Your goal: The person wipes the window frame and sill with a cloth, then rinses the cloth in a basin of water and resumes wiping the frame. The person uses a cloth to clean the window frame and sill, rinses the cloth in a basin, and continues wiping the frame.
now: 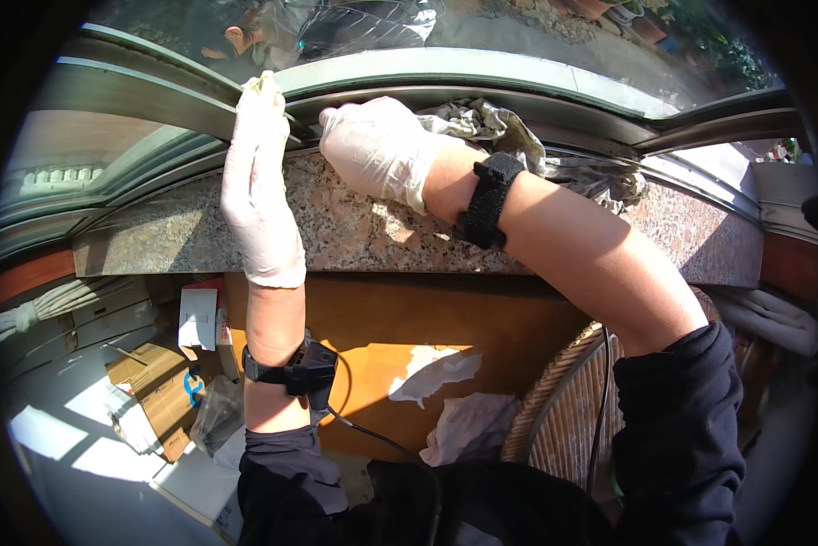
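Both my hands wear thin white gloves. My left hand (260, 177) is raised against the edge of a sliding window frame (170, 85), fingers extended and close together; whether it pinches something at its stained fingertips cannot be told. My right hand (378, 147) is curled near the lower metal window frame, its fingertips turned away, so I cannot tell if it holds anything. Behind my right wrist a crumpled, dirty patterned cloth (518, 136) lies along the window track. Beneath both hands runs a speckled granite windowsill (381, 239).
Under the sill is a brown wooden surface (518, 321) with a torn white patch and a crumpled cloth (470, 423). A wicker chair (572, 403) stands lower right, cardboard boxes (163, 392) lower left. A person (245, 34) shows beyond the glass.
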Action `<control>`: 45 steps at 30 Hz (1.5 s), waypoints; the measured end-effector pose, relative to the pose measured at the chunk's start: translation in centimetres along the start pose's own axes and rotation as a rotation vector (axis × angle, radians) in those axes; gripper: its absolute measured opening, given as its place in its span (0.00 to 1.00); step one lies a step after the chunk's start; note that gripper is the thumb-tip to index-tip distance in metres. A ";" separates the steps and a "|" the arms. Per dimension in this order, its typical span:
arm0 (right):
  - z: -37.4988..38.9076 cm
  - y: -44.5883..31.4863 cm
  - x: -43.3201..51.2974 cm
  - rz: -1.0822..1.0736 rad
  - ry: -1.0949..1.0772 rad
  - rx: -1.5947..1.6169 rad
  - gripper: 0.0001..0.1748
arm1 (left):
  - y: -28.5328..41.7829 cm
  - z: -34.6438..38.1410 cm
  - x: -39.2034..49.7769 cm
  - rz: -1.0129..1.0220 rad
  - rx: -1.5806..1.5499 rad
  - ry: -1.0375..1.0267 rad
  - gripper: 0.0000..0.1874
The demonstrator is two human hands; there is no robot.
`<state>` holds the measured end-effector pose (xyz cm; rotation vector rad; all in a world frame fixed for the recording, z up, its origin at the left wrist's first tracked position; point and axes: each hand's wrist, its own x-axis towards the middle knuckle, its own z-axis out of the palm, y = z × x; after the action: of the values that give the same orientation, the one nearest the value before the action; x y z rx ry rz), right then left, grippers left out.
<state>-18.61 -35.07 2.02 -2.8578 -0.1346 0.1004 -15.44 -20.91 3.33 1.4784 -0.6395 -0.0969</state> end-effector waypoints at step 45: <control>0.1 -0.8 0.3 -0.118 0.178 -0.125 0.14 | -5.4 -7.7 -9.2 0.145 0.827 0.100 0.21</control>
<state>-18.36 -34.21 2.11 -2.9567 -0.2812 -0.1915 -17.90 -10.64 -4.54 2.2015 -0.7434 0.3982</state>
